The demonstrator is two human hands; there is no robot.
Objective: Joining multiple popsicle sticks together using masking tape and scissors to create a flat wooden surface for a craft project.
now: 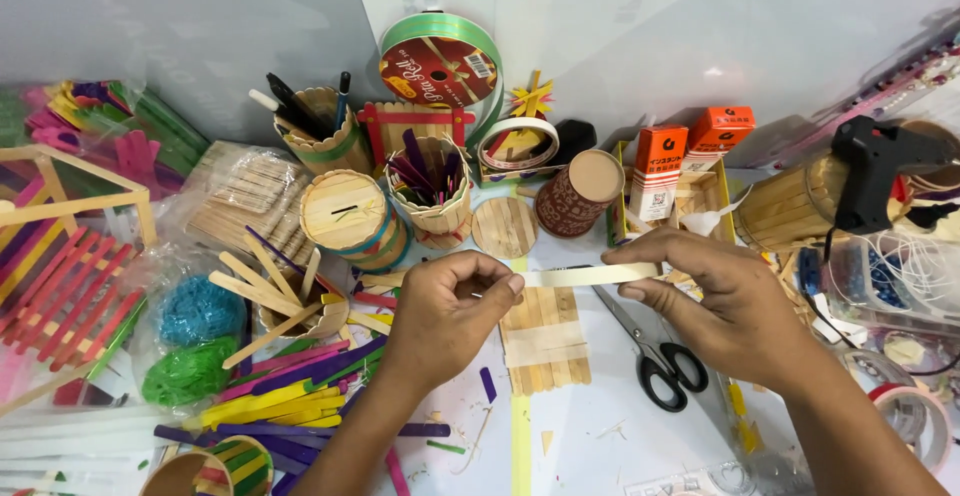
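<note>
Both hands hold a short cream strip of tape (590, 275) stretched level between them. My left hand (447, 308) pinches its left end with thumb and forefinger. My right hand (718, 303) grips its right end. Directly below the strip lies a flat panel of plain wooden craft sticks (543, 341) with a paler band across it. Black-handled scissors (650, 349) lie on the table just under my right hand.
Around the work spot stand stick-built cups (430, 191), a round slotted stick box (345, 218), a brown paper cup (578, 192), a green ribbon spool (440, 58) and orange boxes (660, 161). Coloured sticks (285, 386) lie left; a black glue gun (875, 171) and tape rolls (915, 421) right.
</note>
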